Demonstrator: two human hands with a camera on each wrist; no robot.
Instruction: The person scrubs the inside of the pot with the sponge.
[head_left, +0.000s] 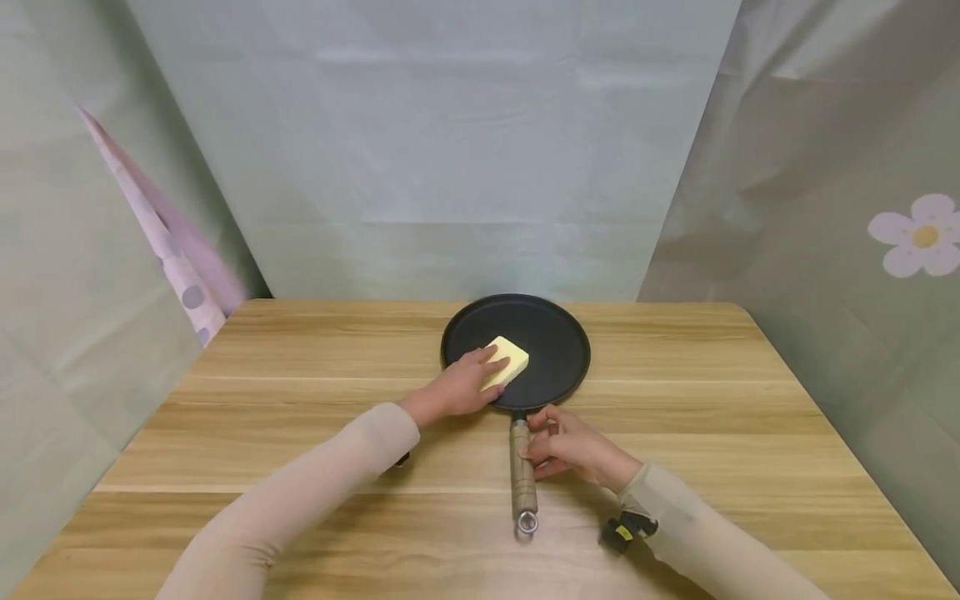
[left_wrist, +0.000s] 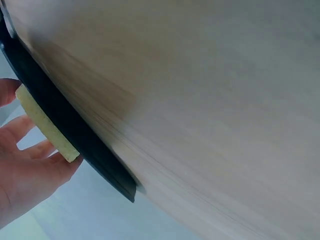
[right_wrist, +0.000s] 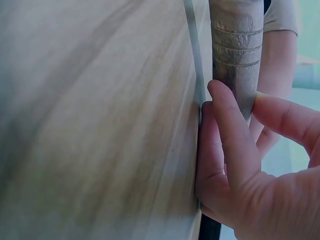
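A flat black frying pan (head_left: 553, 342) lies on the table, its wooden handle (head_left: 522, 479) toward me and ending in a metal ring (head_left: 527, 522). My left hand (head_left: 463, 385) holds a pale yellow sponge (head_left: 513, 357) on the pan's surface. In the left wrist view, thumb and fingers grip opposite ends of the sponge (left_wrist: 47, 125), which lies flat against the pan (left_wrist: 75, 122). My right hand (head_left: 576, 450) pinches the handle from the right, close below the pan. The right wrist view has thumb and fingers on either side of the grooved wood (right_wrist: 237, 45).
The wood-grain table (head_left: 300, 350) extends to both sides of the pan. Pale hanging sheets (head_left: 465, 150) stand behind and beside it, the right one printed with a flower (head_left: 922, 237). A dark wrist device (head_left: 628, 530) sits below the right sleeve.
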